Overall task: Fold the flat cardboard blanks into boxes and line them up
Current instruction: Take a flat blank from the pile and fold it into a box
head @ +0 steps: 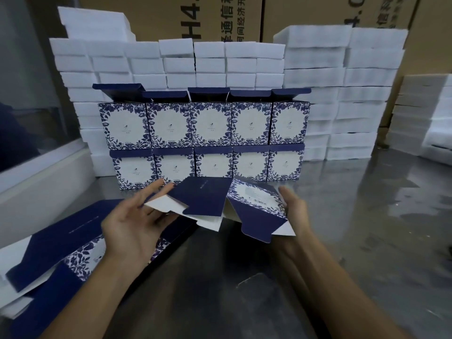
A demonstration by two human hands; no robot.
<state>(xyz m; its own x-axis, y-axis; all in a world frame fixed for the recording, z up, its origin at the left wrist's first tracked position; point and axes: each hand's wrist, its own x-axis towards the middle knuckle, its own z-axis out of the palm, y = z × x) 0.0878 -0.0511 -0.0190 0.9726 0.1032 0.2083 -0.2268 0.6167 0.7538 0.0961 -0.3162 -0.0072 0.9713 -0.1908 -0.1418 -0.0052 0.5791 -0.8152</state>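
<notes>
A half-opened cardboard blank [208, 201], navy with a blue floral panel, is held above the steel table between both hands. My left hand [137, 216] supports its left side from below with fingers stretched under the white flap. My right hand [293, 209] presses flat against its right side, fingers straight. Behind it stand folded boxes [208, 138] in two stacked rows of several each, lids open on the top row. A pile of flat blanks [61, 245] lies at the lower left.
White foam blocks [342, 94] are stacked in walls behind and to the right of the boxes. Large brown cartons [220, 18] stand at the back. The shiny steel table [367, 228] spreads to the right. A white ledge [36, 187] runs along the left.
</notes>
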